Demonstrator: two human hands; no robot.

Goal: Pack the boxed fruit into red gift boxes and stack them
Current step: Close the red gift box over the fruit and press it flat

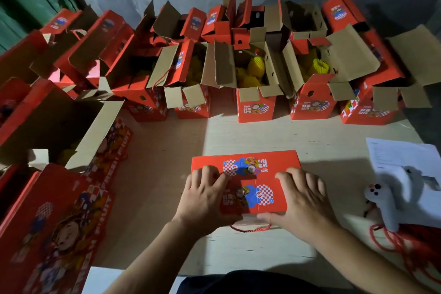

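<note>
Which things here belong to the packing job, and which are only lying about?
Belong to the job:
- closed red box, pressed by the left hand and right hand
- open red boxes holding yellow netted fruit
- red cord handle

Just lying about:
- white plush toy
- paper sheet
- loose red cords

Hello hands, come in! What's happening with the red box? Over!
Left hand and right hand pressing flat on closed red gift box. Open boxes of yellow fruit wait behind. Nothing blocking.
</note>
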